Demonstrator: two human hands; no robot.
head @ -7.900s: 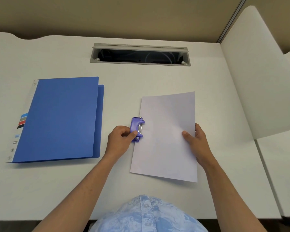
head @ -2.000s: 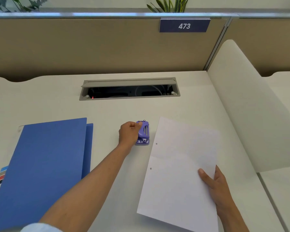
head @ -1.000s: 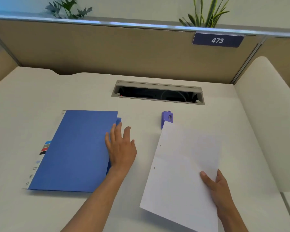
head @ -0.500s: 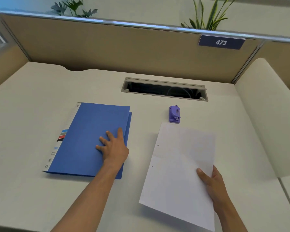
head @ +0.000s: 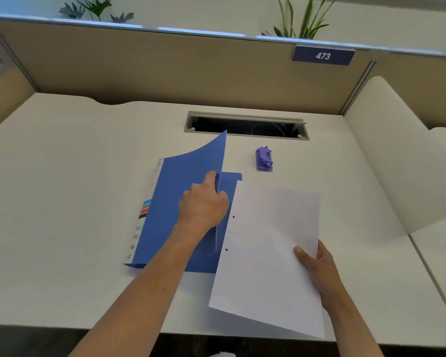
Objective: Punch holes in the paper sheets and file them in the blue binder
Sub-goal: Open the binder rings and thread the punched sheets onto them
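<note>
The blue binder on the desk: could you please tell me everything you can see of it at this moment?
The blue binder is a thin, flat folder of what looks like stiff plastic or card, with a white spine strip carrying small coloured blocks. It lies on the white desk, spine to the left. Its front cover is partly lifted and curves upward at its far right corner; the left hand pinches that cover's right edge. The back cover lies flat on the desk, and the punched white paper sheet overlaps its right edge. Its inside is hidden.

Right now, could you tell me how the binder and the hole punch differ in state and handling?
The binder is being opened, its cover lifted by the left hand; the hole punch sits untouched. The binder is large, flat and blue; the hole punch is small, chunky and purple. Both rest on the desk.
</note>
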